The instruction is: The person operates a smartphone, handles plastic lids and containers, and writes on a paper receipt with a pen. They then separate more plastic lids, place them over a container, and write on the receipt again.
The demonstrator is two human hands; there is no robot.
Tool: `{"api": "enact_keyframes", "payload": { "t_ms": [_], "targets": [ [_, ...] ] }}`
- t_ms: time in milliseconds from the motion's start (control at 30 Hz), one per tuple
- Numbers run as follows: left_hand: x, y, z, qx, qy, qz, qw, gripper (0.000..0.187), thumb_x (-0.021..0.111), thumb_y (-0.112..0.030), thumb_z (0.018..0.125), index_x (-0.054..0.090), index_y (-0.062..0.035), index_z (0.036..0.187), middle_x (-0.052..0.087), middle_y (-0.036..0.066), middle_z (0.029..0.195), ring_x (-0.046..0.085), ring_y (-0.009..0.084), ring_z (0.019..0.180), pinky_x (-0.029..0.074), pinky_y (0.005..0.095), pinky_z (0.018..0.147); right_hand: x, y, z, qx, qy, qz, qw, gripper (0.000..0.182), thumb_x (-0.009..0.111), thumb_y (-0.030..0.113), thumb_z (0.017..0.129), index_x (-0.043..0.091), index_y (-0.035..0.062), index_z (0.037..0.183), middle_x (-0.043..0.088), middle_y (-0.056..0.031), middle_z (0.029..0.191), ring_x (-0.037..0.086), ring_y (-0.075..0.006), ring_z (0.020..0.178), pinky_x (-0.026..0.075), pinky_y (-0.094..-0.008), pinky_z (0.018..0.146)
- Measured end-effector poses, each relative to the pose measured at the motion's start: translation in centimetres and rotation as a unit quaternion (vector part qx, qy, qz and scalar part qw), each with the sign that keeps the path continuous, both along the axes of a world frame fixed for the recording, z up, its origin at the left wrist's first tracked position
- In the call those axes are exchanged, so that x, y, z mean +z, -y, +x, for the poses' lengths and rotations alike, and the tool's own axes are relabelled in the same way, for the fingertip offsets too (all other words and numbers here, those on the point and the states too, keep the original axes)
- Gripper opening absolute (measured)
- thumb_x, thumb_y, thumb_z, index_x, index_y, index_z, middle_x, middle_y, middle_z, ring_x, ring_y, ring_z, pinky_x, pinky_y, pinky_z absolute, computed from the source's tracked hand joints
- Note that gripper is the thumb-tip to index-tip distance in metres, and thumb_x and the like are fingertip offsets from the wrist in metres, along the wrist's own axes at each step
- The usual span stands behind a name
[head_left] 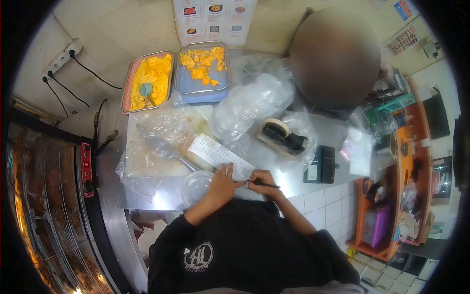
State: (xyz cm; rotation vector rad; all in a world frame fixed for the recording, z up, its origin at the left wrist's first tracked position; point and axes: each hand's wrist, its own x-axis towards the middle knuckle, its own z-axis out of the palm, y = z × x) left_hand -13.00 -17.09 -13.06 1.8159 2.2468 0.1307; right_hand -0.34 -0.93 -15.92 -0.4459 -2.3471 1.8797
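Observation:
A long white paper strip (215, 152) with handwriting lies slanted across the near side of the metal table. My left hand (224, 185) rests on its lower part, with the fingers spread over the paper. My right hand (262, 182) is closed around a dark pen (270, 185), whose tip is at the paper just right of my left fingers. Left of my left hand stands a round clear plastic container (196, 188). A large spoon (169, 151) lies beyond it on crumpled clear plastic (152, 130).
Behind are two trays of yellow food (127, 98) (203, 92), stacked clear lids (249, 105) and a tape dispenser (284, 139). A black phone case (320, 165) lies to the right. A glass-fronted cabinet (54, 201) stands left, an orange shelf (401, 196) right.

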Motion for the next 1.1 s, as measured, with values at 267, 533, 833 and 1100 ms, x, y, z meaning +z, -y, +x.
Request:
{"api": "enact_keyframes", "payload": {
  "t_ms": [267, 533, 833, 1100],
  "targets": [
    [0.2, 0.0, -0.1, -0.001, 0.000, 0.004, 1.000, 0.042, 0.055, -0.017, 0.077, 0.057, -0.0370, 0.115, 0.032, 0.024, 0.134, 0.036, 0.0418, 0.118, 0.036, 0.0429, 0.092, 0.5, 0.0, -0.1, -0.001, -0.030, 0.012, 0.999, 0.017, 0.066, 0.007, 0.067, 0.049, 0.0009, 0.065, 0.047, -0.0037, 0.059, 0.044, -0.0086, 0.056, 0.034, -0.0250, 0.050],
    [0.3, 0.0, -0.1, 0.000, -0.003, 0.007, 1.000, 0.044, 0.055, -0.016, 0.076, 0.057, -0.0376, 0.114, 0.032, 0.024, 0.134, 0.038, 0.0415, 0.117, 0.036, 0.0428, 0.092, -0.1, 0.2, -0.1, -0.027, -0.042, 0.030, 0.998, 0.017, 0.065, 0.005, 0.067, 0.048, 0.0003, 0.065, 0.045, -0.0051, 0.060, 0.043, -0.0106, 0.056, 0.034, -0.0256, 0.050],
    [0.2, 0.0, -0.1, 0.006, 0.014, 0.029, 0.999, 0.043, 0.059, -0.016, 0.073, 0.060, -0.0354, 0.111, 0.034, 0.024, 0.133, 0.038, 0.0416, 0.116, 0.036, 0.0438, 0.093, 0.0, -0.2, 0.2, -0.020, -0.010, -0.001, 1.000, 0.012, 0.066, 0.005, 0.069, 0.054, 0.0007, 0.071, 0.053, -0.0021, 0.066, 0.048, -0.0068, 0.063, 0.037, -0.0223, 0.055],
    [0.5, 0.0, -0.3, -0.011, 0.026, 0.025, 0.999, 0.046, 0.058, -0.014, 0.073, 0.058, -0.0352, 0.114, 0.033, 0.024, 0.134, 0.037, 0.0434, 0.118, 0.035, 0.0457, 0.093, -0.3, -0.4, 0.4, -0.063, -0.023, 0.015, 0.998, 0.013, 0.066, 0.006, 0.070, 0.054, 0.0009, 0.070, 0.053, -0.0017, 0.068, 0.047, -0.0063, 0.061, 0.036, -0.0219, 0.053]
  ]
}}
